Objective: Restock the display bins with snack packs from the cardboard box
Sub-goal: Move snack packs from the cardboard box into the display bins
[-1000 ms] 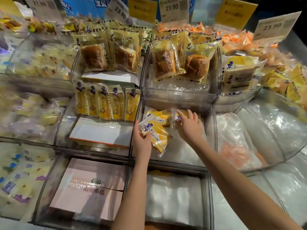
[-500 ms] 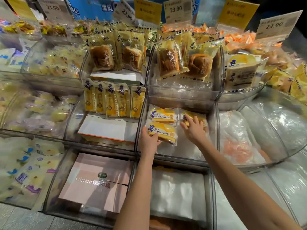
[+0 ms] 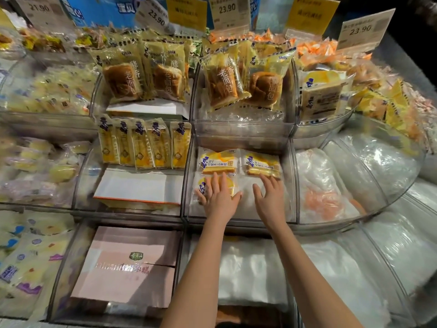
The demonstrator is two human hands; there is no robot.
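Snack packs [image 3: 218, 162], 3 in all, are laid flat in the clear bin [image 3: 238, 222], long axes from 9 to 3 o'clock, labels up. The pack at 7 o'clock [image 3: 203, 187] is pressed by the flat left hand [image 3: 220, 197]; the pack at 2 o'clock [image 3: 262, 164] is touched by straight fingers of the right hand [image 3: 272, 200]. Nothing is gripped. Packs are judged light, soft, slippery; sealed ends are best pinched.

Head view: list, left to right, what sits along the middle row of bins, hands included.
blurred pale packs → upright yellow packs → left hand → right hand → clear bag with orange pieces
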